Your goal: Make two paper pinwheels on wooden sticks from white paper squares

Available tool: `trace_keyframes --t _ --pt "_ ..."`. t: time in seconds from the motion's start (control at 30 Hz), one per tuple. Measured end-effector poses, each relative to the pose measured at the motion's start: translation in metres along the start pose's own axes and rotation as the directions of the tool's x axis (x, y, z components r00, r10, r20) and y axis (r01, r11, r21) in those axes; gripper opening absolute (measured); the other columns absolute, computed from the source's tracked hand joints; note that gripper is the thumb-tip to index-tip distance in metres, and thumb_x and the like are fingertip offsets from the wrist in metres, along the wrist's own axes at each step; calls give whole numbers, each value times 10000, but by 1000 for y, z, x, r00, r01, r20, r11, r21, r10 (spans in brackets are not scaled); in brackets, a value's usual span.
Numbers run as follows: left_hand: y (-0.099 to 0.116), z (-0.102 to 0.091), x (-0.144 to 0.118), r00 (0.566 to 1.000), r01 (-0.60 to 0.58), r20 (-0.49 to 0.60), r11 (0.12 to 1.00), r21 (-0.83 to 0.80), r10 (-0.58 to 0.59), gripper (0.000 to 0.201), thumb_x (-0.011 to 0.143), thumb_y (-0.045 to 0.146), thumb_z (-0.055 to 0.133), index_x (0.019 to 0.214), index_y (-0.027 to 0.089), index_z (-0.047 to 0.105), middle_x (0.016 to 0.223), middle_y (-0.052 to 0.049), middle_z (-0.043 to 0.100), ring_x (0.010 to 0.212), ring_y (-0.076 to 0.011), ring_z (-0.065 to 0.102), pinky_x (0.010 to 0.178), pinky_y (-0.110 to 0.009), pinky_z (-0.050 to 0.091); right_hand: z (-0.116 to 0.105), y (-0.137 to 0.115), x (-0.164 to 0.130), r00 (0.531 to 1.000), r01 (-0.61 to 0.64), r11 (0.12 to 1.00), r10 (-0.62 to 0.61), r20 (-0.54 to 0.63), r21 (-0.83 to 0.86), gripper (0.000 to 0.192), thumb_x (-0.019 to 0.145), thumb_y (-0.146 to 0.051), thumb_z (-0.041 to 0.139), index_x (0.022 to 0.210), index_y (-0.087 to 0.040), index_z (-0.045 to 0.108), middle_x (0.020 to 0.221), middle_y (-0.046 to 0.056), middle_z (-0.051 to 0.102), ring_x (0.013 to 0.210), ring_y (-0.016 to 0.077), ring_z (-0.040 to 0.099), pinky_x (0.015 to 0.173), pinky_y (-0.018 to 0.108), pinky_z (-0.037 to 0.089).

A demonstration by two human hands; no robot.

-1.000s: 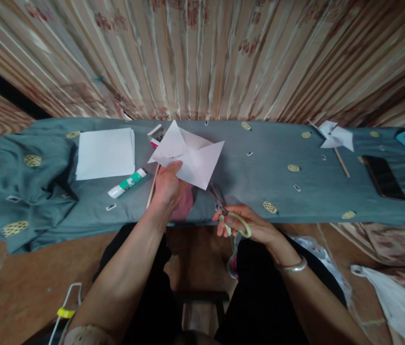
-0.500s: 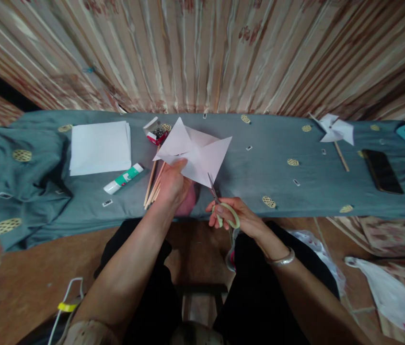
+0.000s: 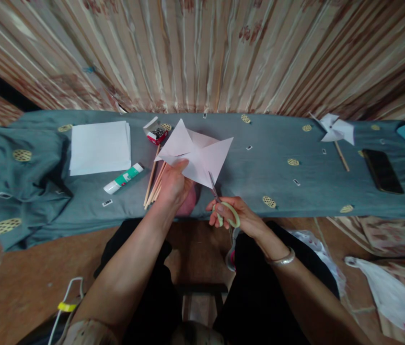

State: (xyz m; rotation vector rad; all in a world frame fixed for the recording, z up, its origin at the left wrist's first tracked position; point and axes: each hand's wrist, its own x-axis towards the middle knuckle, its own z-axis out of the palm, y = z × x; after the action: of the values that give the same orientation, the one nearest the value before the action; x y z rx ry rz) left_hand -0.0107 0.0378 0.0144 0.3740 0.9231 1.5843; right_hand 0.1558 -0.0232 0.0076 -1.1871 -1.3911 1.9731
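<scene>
Two hands [image 3: 173, 186] [image 3: 231, 211], one paper [image 3: 200, 160], one scissors [image 3: 216, 196]

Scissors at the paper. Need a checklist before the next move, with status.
1. Left grip: ok. Left hand holds the paper, thumb on top.
2. Right grip: ok. Right hand has the scissors by the handles.
3. Blades at the paper: ok, one shows over its near corner.
4. Thumb clear of blades: ok, it lies apart, to their left.
5. Fingers under the paper clear of blades: cannot tell, partly hidden.
6. Box closed: not ok, lid up, contents showing.
</scene>
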Motion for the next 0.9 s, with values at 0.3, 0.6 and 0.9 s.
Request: trace_keyframes --t 0.3,0.6,0.9 --pt "1 0 -1 1000 13 19 1000 0 -13 415 702 33 551 1090 161 620 873 -45 742 996 -221 690 930 -349 527 0 4 2 1000 9 1000 -9 -16 -14 509 744 -653 645 825 -151 617 675 39 664 535 83 568 416 185 393" --pt "2 0 -1 1000 14 -9 1000 -10 -14 400 715 21 535 1084 156 613 830 -33 738 952 -207 701 926 -341 529 2 -2 2 999 -12 1000 13 -30 21 515 673 -650 710 807 -160 625 612 8 642 496 72 548 417 198 397" --pt "4 1 -1 1000 6 -18 1000 -20 -6 404 713 28 539 1088 160 615 801 -27 734 963 -214 701 940 -351 523 2 -2 3 999 5 999 -3 -35 32 433 680 -580 742 779 -171 640 574 -18 625 475 65 533 415 197 401"
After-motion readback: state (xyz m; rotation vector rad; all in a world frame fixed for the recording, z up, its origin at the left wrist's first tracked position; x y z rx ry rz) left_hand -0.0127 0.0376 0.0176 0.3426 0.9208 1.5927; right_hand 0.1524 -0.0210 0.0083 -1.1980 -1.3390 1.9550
